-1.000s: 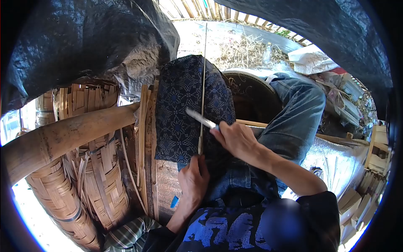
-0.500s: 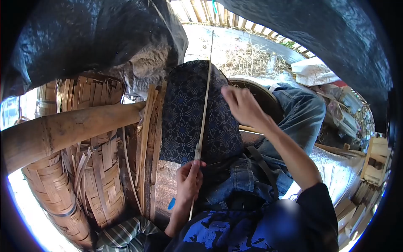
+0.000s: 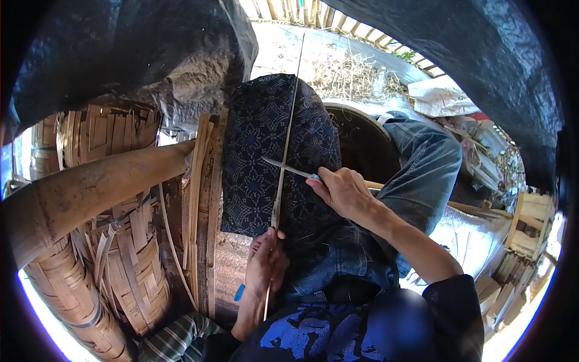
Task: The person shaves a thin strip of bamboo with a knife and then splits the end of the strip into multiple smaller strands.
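A long, thin bamboo strip (image 3: 288, 136) runs lengthwise over a dark patterned cloth (image 3: 253, 181) on my lap. Its lower part is gripped by my left hand (image 3: 264, 260), thumb pressed along it near the cloth's bottom edge, and the tail end passes down toward my shirt. My right hand (image 3: 347, 190) is closed round the handle of a knife (image 3: 292, 169); a bit of blue shows at the grip. The blade points left and crosses the strip at a slant, a little above my left hand.
On the left, a thick bamboo pole (image 3: 102, 184) juts in over woven bamboo baskets (image 3: 129, 265). Upright bamboo slats (image 3: 202, 211) stand beside the cloth. Dark plastic sheeting (image 3: 139, 54) hangs above. Wood pieces (image 3: 531, 223) lie at right.
My right hand has come down and inward, bringing the knife blade into plain view across the strip. My left hand keeps its hold; the whole view has shifted slightly.
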Tool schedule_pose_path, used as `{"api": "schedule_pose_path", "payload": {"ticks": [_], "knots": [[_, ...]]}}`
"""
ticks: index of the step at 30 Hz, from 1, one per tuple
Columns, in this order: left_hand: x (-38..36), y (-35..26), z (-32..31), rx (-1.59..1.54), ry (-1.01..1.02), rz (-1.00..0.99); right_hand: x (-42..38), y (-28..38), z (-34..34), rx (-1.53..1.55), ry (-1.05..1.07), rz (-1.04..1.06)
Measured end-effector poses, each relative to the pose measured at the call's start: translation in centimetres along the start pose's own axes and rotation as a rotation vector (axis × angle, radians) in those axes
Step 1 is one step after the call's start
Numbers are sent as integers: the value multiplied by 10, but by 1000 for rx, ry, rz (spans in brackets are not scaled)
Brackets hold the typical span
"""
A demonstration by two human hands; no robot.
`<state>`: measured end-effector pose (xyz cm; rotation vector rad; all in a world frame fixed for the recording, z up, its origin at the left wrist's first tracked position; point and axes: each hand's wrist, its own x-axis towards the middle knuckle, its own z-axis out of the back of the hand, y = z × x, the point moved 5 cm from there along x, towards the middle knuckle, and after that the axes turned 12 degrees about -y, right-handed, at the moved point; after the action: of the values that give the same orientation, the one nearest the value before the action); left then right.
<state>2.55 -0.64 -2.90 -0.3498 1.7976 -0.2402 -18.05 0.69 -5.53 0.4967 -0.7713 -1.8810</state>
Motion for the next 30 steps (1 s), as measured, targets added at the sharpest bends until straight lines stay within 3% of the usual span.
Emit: {"api": "schedule_pose_path", "payload": {"ticks": [8, 9, 11, 12, 13, 15, 16, 22, 25, 29, 30], "knots": [[-29, 8, 4, 96, -21, 20, 58, -36, -14, -36, -14, -126], [-32, 7, 5, 101, -32, 10, 72, -45, -14, -62, 39, -161], [-39, 6, 12, 122, -23, -11, 102, -96, -27, -37, -66, -140], [-40, 5, 14, 136, -35, -28, 109, -104, -17, -117, -8, -359], [-37, 2, 14, 132, -32, -39, 125, -101, -14, -191, 70, -160], [-30, -7, 17, 493, -92, -192, 120, -116, -8, -2, -33, -413], [-32, -13, 11, 514, -127, -177, 110, -99, 5, 13, -140, -382], [-12, -8, 8, 678, -132, -432, 73, -66, 31, 145, -120, -213], [-11, -10, 8, 741, -124, -452, 94, -87, 25, 183, -83, -328], [-13, -14, 6, 858, -201, -525, 116, -93, 34, 89, -69, -244], [-16, -18, 3, 983, -222, -658, 116, -95, 36, 48, -16, -303]]}}
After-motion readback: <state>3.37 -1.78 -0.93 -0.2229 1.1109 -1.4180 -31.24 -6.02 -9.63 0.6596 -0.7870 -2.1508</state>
